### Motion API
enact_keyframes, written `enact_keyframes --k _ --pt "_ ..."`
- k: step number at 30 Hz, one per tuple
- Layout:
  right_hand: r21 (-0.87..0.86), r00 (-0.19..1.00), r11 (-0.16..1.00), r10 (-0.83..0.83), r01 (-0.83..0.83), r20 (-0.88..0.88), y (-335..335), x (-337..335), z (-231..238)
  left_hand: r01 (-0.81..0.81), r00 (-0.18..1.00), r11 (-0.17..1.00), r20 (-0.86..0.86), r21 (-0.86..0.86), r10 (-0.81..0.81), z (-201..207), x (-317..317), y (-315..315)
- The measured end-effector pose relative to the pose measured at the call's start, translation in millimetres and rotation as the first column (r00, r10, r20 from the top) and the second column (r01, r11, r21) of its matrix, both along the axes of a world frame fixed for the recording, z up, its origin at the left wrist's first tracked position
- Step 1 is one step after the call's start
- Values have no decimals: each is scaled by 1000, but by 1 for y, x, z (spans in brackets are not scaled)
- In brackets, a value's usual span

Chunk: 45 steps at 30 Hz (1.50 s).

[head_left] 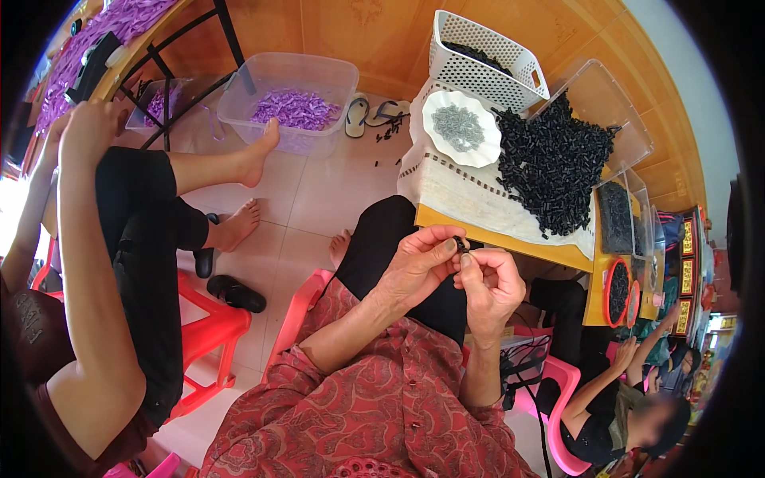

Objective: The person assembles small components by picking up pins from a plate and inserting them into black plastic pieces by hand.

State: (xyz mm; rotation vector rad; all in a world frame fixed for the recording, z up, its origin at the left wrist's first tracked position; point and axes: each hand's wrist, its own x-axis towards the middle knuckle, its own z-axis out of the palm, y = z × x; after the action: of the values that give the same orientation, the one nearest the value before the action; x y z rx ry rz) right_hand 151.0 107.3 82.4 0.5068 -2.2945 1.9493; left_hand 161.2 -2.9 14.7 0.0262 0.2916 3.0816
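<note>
Just off the table's near edge, my left hand (pixel 421 263) pinches a small black tubular part (pixel 460 244) between thumb and fingers. My right hand (pixel 488 288) is closed too, its thumb and forefinger pressed together at the part's lower end. Whether a second tiny piece sits in the right fingertips is too small to tell. Beyond my hands a large heap of similar black pieces (pixel 554 163) lies on a white cloth (pixel 470 195). Left of the heap, a white scalloped dish (pixel 434 147) holds many small clear or silvery pieces (pixel 458 126).
A white perforated basket (pixel 486 76) and clear boxes (pixel 625 119) line the table's back and right. Round red-rimmed trays (pixel 615 293) stand at its right end. A clear tub (pixel 231 95) with purple strips is on the floor. Co-workers sit at left and right; slippers (pixel 237 293) lie between stools.
</note>
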Motion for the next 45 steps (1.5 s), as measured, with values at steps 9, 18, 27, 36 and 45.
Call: enact_keyframes --k 9,18,27,36,45 --pt "68 998 998 5 -1 -59 3 -3 -4 -65 997 995 -48 -74 61 -4 1 2" --pt "67 999 998 -3 6 -34 5 -5 -7 -92 994 988 -71 -120 84 -5 0 3" --pt "132 999 991 -17 22 -39 4 -4 -4 -134 989 976 -89 -174 120 -6 1 3" --pt "1 984 1000 -9 9 176 -3 -4 13 -99 994 990 -47 -100 95 -3 1 1" --pt "-19 984 999 -24 28 175 -4 -2 8 -75 997 996 -26 -40 74 -3 3 4"
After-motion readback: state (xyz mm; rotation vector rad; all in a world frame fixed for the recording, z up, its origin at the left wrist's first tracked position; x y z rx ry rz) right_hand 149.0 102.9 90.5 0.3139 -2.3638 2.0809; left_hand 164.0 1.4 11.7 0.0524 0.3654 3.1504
